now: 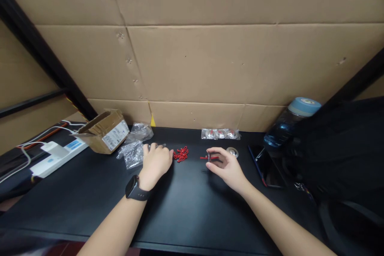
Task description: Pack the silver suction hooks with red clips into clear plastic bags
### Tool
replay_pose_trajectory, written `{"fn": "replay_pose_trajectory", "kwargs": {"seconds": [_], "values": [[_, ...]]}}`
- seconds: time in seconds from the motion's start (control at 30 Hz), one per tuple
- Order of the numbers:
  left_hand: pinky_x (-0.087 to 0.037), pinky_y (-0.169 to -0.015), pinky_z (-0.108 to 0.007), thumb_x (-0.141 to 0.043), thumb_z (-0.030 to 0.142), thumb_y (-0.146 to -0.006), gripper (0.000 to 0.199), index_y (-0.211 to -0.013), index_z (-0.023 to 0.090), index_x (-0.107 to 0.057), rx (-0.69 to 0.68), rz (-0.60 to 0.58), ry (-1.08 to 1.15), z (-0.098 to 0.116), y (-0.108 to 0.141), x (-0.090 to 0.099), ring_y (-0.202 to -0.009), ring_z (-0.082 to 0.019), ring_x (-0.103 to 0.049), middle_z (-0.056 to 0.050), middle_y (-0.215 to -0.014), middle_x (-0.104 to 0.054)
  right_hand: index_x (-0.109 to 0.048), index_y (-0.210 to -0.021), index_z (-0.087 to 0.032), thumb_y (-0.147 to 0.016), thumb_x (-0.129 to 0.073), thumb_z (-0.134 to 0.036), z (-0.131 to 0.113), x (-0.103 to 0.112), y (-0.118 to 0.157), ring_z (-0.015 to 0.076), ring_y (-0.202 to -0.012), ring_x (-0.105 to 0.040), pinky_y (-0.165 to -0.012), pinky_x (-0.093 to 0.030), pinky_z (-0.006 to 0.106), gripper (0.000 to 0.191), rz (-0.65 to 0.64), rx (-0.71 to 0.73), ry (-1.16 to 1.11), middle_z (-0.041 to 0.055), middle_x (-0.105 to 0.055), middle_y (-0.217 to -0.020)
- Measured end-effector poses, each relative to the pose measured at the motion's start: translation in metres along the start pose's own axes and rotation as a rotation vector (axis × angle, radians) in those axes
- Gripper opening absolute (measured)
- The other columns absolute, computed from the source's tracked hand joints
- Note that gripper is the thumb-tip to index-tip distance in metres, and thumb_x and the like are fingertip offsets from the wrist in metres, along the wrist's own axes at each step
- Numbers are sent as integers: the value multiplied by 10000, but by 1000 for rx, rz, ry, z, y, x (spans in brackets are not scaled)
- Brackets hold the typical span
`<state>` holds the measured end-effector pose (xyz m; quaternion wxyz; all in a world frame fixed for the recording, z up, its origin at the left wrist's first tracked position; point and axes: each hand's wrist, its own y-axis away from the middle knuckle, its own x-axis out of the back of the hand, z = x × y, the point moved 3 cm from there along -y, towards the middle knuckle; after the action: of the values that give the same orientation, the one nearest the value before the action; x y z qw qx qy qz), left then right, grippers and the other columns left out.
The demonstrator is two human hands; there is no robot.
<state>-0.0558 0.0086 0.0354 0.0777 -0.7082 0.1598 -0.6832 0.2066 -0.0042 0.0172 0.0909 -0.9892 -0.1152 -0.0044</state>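
Note:
My right hand [225, 167] pinches a thin round metal disc [209, 157] edge-on between thumb and fingers, just above the table. A red cord runs across at the disc and sticks out on its left. Behind that hand, another round metal disc [232, 152] with a raised middle lies flat. My left hand [157, 162] is curled palm down beside the crumpled clear plastic bags [134, 155]. Its fingertips are hidden, so what they hold, if anything, does not show. A tangle of red cords [181, 154] rests just right of my left hand.
Several wrapped discs [221, 134] lie by the cardboard wall [192, 64]. An open carton [109, 132] and a white power strip [60, 158] are at left. On the right are a dark phone [267, 167], a blue-lidded bottle [288, 124] and a black bag-like object [339, 156].

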Motion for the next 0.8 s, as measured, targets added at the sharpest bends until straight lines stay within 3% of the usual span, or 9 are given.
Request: {"fn": "replay_pose_trajectory", "kwargs": {"seconds": [0.07, 0.17, 0.3, 0.4, 0.57, 0.73, 0.8], "values": [[-337, -948, -610, -473, 361, -978, 390, -796, 161, -755, 7, 37, 20, 0, -2, 2, -1022, -388, -590, -189, -949, -755, -670, -1145, -249, -772, -818, -327, -1, 1, -1, 217, -1013, -683, -917, -603, 394, 408, 5, 10, 3, 74, -690, -1149], [-338, -973, -599, -495, 340, -977, 311, -1083, 169, -733, -29, 119, 90, 4, -6, 9, -1152, -389, -551, -182, -1202, -717, -675, -1145, -256, -771, -819, -336, -4, 6, -2, 220, -992, -690, -920, -603, 404, 409, 32, 24, 15, 67, -703, -1100], [-369, -999, -521, -505, 310, -994, 422, -1403, 219, -552, -285, 99, 240, 26, -7, 19, -1330, -336, -464, -137, -1470, -563, -675, -1151, -259, -780, -816, -347, -9, 18, -6, 228, -996, -691, -909, -603, 403, 407, 116, 47, 47, 67, -712, -1077], [-371, -1044, -484, -518, 302, -998, 439, -1433, 244, -515, -507, 5, 367, 52, 2, 19, -1384, -298, -433, -112, -1497, -537, -667, -1153, -253, -781, -816, -356, -14, 27, -9, 233, -1018, -687, -911, -601, 403, 414, 179, 74, 74, 84, -696, -1175], [-362, -1110, -462, -593, 272, -963, 390, -1350, 277, -554, -739, -159, 545, 88, 20, 12, -1399, -269, -451, -83, -1509, -519, -623, -1198, -259, -765, -830, -355, -19, 38, -12, 245, -1052, -686, -895, -608, 401, 489, 245, 130, 99, 99, -669, -1245], [-397, -1118, -434, -599, 261, -962, 596, -1500, 242, -344, -716, -235, 689, 92, 21, 9, -1454, -251, -411, -137, -1619, -357, -619, -1177, -250, -793, -806, -338, -19, 44, -12, 243, -1023, -695, -883, -609, 394, 436, 224, 167, 172, 95, -684, -1194], [-403, -1121, -436, -593, 280, -968, 712, -1567, 238, -211, -679, -258, 732, 89, 19, 7, -1419, -255, -457, -150, -1610, -371, -619, -1180, -244, -806, -791, -335, -19, 44, -11, 241, -1015, -699, -886, -610, 394, 421, 200, 168, 201, 93, -690, -1183]]}}
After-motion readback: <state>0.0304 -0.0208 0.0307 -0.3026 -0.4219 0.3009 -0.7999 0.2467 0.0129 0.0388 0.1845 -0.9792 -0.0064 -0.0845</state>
